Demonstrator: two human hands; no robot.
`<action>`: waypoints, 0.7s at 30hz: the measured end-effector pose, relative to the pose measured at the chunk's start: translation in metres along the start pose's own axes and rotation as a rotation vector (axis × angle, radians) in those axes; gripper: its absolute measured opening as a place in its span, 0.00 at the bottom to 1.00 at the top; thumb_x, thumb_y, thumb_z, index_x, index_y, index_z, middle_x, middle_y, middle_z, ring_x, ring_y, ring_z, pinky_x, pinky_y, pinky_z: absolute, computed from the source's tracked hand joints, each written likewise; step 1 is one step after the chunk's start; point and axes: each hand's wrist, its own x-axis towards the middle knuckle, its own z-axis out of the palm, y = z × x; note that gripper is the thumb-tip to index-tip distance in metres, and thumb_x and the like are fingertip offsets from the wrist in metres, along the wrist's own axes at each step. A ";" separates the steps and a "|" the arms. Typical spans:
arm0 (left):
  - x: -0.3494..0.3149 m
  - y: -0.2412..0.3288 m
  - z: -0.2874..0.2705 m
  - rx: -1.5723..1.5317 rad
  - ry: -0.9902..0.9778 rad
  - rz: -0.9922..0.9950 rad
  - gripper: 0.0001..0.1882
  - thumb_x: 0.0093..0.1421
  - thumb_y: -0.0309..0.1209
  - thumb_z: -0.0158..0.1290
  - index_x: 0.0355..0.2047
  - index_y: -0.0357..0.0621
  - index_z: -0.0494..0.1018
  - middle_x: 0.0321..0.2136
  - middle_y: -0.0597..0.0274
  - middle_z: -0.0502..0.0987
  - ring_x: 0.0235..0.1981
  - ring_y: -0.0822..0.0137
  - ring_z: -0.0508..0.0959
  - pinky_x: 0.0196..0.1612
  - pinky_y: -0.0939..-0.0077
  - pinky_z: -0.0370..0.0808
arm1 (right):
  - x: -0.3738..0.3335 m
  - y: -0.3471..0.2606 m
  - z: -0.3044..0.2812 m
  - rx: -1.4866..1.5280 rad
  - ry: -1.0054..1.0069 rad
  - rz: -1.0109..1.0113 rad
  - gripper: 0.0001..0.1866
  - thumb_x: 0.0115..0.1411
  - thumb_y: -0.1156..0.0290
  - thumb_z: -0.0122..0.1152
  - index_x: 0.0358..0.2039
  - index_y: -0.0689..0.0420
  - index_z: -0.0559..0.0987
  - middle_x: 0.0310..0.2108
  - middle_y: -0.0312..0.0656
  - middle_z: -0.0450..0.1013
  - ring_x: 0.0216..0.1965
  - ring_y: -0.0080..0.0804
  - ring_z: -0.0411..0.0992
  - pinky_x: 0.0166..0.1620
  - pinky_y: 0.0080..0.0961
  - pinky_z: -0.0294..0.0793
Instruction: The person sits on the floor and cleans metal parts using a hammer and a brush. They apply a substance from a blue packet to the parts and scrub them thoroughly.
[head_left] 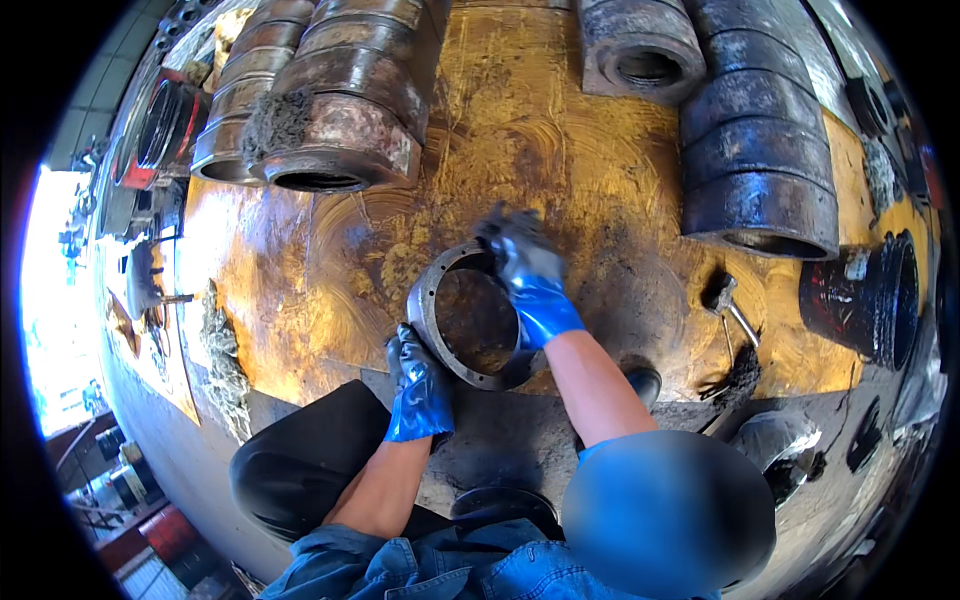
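Note:
A wide grey metal ring (425, 308) with small holes around its rim rests on the stained yellow-brown floor sheet, between my two hands. My left hand (418, 385), in a blue glove blackened at the fingers, lies along the ring's left outer wall with its fingers stretched out. Over the far right part of the rim is my right hand (525, 265), also in a dirty blue glove. Its fingers are bent and blurred, with a dark ragged mass at their tips that I cannot make out.
Ribbed metal cylinders (350, 130) lie at the far left, others (758, 200) at the far right. A fibrous grey clump (277, 122) sits on one. To the right are a hammer (735, 308), a dark brush-like clump (742, 375) and a black bucket (860, 305). Shredded rags (222, 355) lie left.

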 end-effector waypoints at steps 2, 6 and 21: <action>-0.011 0.008 -0.011 -0.098 -0.028 -0.006 0.21 0.75 0.48 0.43 0.47 0.45 0.76 0.44 0.59 0.79 0.43 0.63 0.76 0.48 0.68 0.74 | -0.012 -0.012 -0.048 -0.008 -0.240 0.180 0.17 0.60 0.58 0.65 0.49 0.45 0.82 0.46 0.46 0.81 0.43 0.51 0.80 0.44 0.45 0.81; 0.004 -0.005 -0.029 -0.260 -0.222 -0.023 0.20 0.74 0.46 0.45 0.53 0.47 0.76 0.54 0.60 0.77 0.53 0.66 0.72 0.62 0.67 0.68 | -0.040 0.009 -0.071 -0.445 -0.627 0.112 0.28 0.58 0.63 0.66 0.60 0.40 0.75 0.41 0.46 0.81 0.40 0.51 0.80 0.43 0.46 0.81; -0.051 0.016 0.019 -0.039 0.005 0.089 0.21 0.76 0.46 0.41 0.44 0.41 0.75 0.40 0.59 0.81 0.39 0.64 0.79 0.42 0.68 0.76 | -0.043 0.050 -0.075 -0.228 -0.478 -0.013 0.20 0.62 0.63 0.59 0.56 0.50 0.77 0.50 0.56 0.78 0.50 0.57 0.76 0.52 0.49 0.77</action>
